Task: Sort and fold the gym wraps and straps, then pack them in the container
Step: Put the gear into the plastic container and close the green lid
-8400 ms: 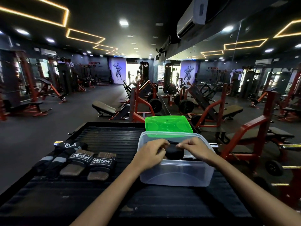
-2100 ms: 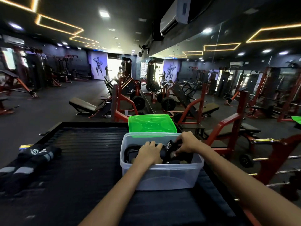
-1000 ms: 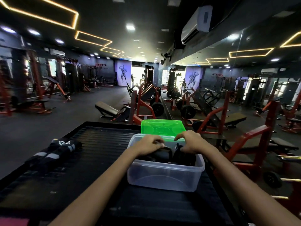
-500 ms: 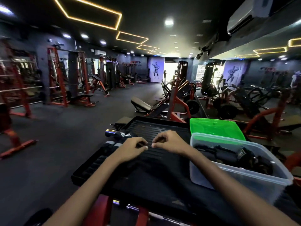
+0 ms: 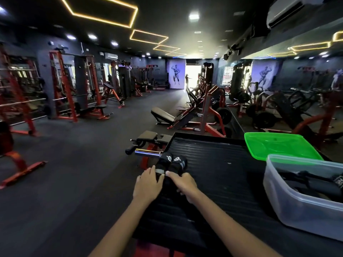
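Observation:
A pair of black wrist wraps [image 5: 171,160] with white logos and grey stripes lies at the left edge of the black ribbed platform [image 5: 213,164]. Both hands are on their near ends. My left hand [image 5: 147,185] lies on top of the left wrap, fingers fairly straight. My right hand [image 5: 183,184] grips the right wrap, its fingers curled round the wrap's side. The clear plastic container [image 5: 297,212] stands at the right and holds several black wraps and straps [image 5: 308,184]. Its green lid [image 5: 278,145] lies flat behind it.
A chrome bar end [image 5: 148,152] sticks out just beyond the wraps, past the platform's left edge. Red and black gym machines and benches fill the dark floor all around. A person stands far off in the bright doorway [image 5: 187,80].
My view has swung left from the container. Both hands left the container, crossed the platform and came down on the black wrist wraps at its left edge.

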`<state>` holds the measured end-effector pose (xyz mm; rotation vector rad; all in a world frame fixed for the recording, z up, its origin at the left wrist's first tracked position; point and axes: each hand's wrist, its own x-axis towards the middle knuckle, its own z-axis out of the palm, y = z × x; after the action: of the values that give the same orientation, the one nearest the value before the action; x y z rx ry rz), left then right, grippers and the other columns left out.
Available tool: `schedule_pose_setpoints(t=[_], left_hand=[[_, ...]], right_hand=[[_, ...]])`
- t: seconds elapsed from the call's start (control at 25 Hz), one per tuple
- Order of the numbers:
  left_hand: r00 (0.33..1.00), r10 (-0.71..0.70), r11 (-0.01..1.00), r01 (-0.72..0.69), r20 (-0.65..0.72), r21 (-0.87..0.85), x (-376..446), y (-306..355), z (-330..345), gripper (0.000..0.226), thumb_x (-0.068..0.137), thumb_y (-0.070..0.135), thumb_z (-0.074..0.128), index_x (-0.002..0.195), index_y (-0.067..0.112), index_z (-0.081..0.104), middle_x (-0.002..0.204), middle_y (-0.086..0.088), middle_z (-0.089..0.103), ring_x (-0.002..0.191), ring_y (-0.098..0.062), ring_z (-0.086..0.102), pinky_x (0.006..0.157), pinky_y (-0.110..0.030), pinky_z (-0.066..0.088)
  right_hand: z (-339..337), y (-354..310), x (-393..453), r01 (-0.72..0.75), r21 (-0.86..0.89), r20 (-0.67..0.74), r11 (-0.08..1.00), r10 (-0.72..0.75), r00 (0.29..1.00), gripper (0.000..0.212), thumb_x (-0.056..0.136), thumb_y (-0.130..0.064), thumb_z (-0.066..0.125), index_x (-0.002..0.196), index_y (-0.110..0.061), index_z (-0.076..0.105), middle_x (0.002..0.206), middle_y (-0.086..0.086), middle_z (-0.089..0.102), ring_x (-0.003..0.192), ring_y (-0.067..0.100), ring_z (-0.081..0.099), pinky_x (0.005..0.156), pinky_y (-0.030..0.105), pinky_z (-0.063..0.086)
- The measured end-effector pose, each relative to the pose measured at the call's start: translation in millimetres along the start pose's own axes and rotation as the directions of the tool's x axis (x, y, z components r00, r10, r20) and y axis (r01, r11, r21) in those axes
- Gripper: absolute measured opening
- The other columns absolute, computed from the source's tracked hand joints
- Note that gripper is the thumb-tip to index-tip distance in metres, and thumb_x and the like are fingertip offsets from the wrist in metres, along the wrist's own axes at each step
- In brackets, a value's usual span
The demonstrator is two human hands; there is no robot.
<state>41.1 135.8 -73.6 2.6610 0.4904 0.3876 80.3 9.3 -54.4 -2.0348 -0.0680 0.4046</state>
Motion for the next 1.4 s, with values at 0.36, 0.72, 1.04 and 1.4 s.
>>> schedule_pose_setpoints(t=[0.36,0.72,1.04,1.4], left_hand=[[0.984,0.143,0.970,-0.162,-0.109,-0.183,-8,-2,-1,0.062,0.084,0.036,0.059,0.138,0.015,0.038,0.130,0.001,0.047,0.124,-0.016,0.042,0.102,-0.029,0.036],[0.995,-0.034,0.924,0.068,0.097,-0.376,-35,49,-11,0.033,0.088,0.036,0.060,0.106,0.009,0.053,0.102,-0.002,0.058,0.086,-0.012,0.052,0.069,-0.023,0.039],[0.985,0.141,0.690,-0.023,0.103,-0.724,-69,173,-13,0.040,0.077,0.030,0.075,0.112,0.023,0.056,0.116,-0.001,0.063,0.101,-0.016,0.062,0.090,-0.028,0.050],[0.977,0.212,0.539,-0.107,0.011,-0.836,-79,289,-4,0.029,0.073,0.022,0.079,0.098,0.020,0.064,0.098,-0.003,0.071,0.088,-0.016,0.068,0.083,-0.030,0.055]], right_hand=[[-7,-2,-3,-0.058,0.177,0.066,0.982,0.047,0.997,0.053,0.053,-0.044,0.066,0.094,-0.011,0.070,0.090,0.001,0.069,0.082,0.016,0.065,0.062,0.027,0.050],[-103,26,-61,0.054,0.235,0.246,0.970,-0.114,0.963,0.018,0.080,-0.022,0.058,0.066,-0.018,0.068,0.073,-0.003,0.068,0.078,0.015,0.064,0.074,0.030,0.055],[-238,35,-114,0.253,0.282,-0.043,0.925,-0.251,0.967,0.018,0.080,-0.015,0.059,0.064,-0.018,0.052,0.055,-0.003,0.047,0.048,0.009,0.046,0.048,0.020,0.036],[-371,65,-76,0.211,0.078,-0.236,0.974,-0.187,0.953,0.024,0.078,-0.026,0.068,0.085,-0.003,0.066,0.076,0.011,0.056,0.063,0.018,0.052,0.052,0.022,0.042]])
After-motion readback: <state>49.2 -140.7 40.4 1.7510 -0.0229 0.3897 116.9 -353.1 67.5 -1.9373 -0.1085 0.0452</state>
